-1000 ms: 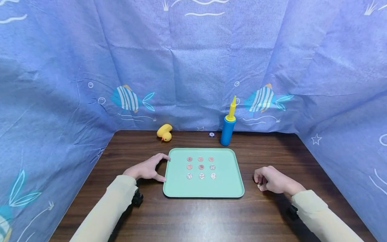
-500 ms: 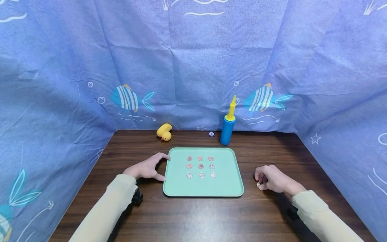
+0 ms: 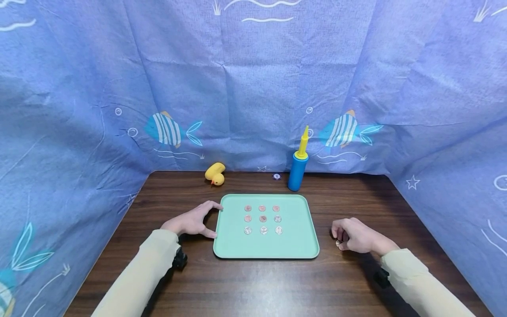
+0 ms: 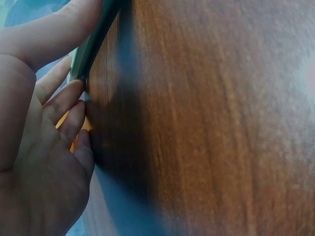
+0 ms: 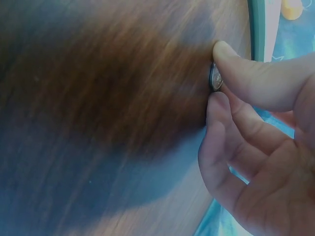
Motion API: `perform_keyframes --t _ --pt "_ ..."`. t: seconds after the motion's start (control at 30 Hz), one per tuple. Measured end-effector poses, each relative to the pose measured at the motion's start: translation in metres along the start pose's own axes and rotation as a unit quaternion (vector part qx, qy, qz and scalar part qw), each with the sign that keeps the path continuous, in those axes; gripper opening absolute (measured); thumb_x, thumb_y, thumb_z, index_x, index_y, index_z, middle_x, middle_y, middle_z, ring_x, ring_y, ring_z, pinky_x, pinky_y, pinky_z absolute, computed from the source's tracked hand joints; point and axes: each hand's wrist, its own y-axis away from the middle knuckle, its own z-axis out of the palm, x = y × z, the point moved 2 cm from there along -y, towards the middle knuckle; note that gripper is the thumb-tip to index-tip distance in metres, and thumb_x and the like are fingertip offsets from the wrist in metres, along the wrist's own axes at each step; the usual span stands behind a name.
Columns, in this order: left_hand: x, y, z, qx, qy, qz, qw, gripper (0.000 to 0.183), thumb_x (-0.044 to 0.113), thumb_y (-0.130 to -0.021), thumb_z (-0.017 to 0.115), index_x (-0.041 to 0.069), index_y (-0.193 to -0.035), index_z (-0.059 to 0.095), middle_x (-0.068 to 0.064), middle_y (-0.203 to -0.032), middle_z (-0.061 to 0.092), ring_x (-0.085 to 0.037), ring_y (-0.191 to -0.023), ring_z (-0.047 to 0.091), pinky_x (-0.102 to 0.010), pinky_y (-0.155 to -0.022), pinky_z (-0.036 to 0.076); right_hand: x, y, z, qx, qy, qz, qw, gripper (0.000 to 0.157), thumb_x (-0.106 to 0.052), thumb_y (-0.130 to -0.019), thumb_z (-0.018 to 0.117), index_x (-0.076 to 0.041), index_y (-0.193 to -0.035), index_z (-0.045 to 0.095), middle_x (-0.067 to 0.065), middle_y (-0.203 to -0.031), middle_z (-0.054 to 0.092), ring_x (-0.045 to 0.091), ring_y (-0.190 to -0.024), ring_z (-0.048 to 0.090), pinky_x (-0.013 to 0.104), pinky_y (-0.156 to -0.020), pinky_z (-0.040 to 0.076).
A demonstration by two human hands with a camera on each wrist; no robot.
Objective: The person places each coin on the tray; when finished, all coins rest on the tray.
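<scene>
A pale green tray lies on the wooden table with coins in three rows. Copper-coloured coins fill the back row, such as one coin; silver ones make up the front row, such as another coin. My left hand spreads thumb and forefinger against the tray's left edge; in the left wrist view the fingers are loosely extended beside the rim. Right of the tray, my right hand pinches a silver-looking coin between thumb and a fingertip, low at the tabletop.
Behind the tray are a yellow rubber duck, a small dark round chip and an upright blue pump with a yellow nozzle. A blue fish-print cloth hangs around the table's back and sides.
Almost nothing differs. The right hand shifts very slightly at the coin, while the left hand stays at the tray's edge.
</scene>
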Motion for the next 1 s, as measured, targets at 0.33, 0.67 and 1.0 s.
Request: perform_keyframes --t 0.33,0.67,1.0 --pt "-0.0016 -0.0004 0.0007 0.002 -0.004 -0.003 1.0000 0.089 0.039 -0.084 0.090 0.013 -0.155 0.043 -0.013 -0.162 0.036 -0.038 -0.155 0.027 -0.063 -0.121 0.026 -0.0042 0.0006 -0.0001 -0.011 -0.013 -0.012 1.000 0.033 0.007 -0.074 0.081 -0.017 -0.088 0.064 -0.010 -0.077 0.064 0.007 -0.070 0.059 0.025 -0.064 0.049" --pt "-0.0033 0.0004 0.0015 0.004 -0.001 0.000 1.0000 0.089 0.041 -0.084 0.090 0.014 -0.155 0.043 -0.013 -0.162 0.035 -0.037 -0.154 0.027 -0.062 -0.121 0.026 -0.0037 -0.0007 -0.0027 -0.008 -0.017 -0.032 0.999 0.034 0.011 -0.071 0.080 -0.019 -0.081 0.069 -0.012 -0.076 0.064 0.002 -0.070 0.059 0.024 -0.062 0.051" --pt "-0.0038 -0.0014 0.0013 0.005 -0.010 -0.003 0.9999 0.090 0.042 -0.083 0.090 0.015 -0.154 0.043 -0.011 -0.162 0.037 -0.035 -0.154 0.028 -0.061 -0.122 0.027 -0.0059 -0.0066 -0.0074 0.002 -0.024 -0.033 0.999 0.031 0.009 -0.077 0.083 -0.020 -0.080 0.071 -0.014 -0.076 0.065 0.002 -0.071 0.058 0.026 -0.063 0.051"
